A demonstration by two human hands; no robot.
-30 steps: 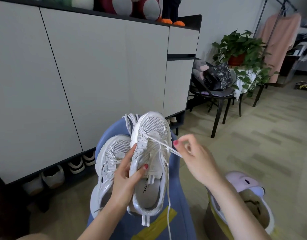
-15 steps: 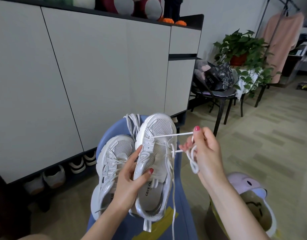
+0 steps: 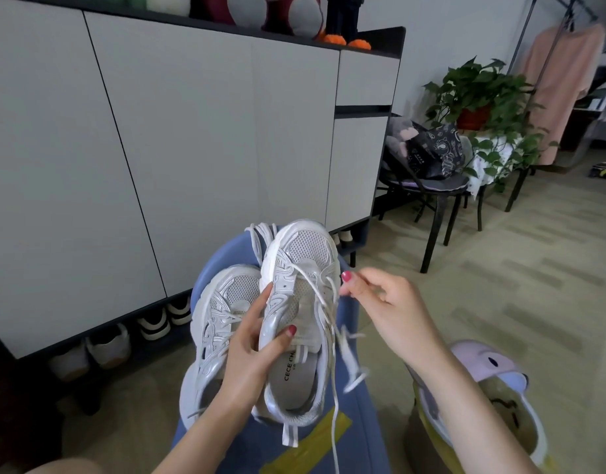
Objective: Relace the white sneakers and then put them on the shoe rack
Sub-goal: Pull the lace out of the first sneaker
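Observation:
Two white sneakers rest on a blue seat (image 3: 359, 436) in front of me. My left hand (image 3: 257, 340) grips the right-hand sneaker (image 3: 300, 313) by its side, thumb on the tongue, toe pointing away. The other sneaker (image 3: 219, 323) lies beside it to the left, partly under my hand. A white lace (image 3: 329, 302) runs loosely through the held sneaker's eyelets and hangs down past the heel. My right hand (image 3: 383, 309) pinches this lace at the sneaker's right edge. The shoe rack slot (image 3: 100, 350) under the white cabinet holds other shoes.
A tall white cabinet (image 3: 192, 148) fills the left and back. A black chair (image 3: 435, 186) with a bag stands at right, with a potted plant (image 3: 479, 100) behind it. A yellowish bin with a lilac lid (image 3: 493, 378) sits by my right forearm.
My right hand pulled the lace out to the right and up, then came back down to the sneaker's edge. The lace now hangs slack. My left hand kept its hold.

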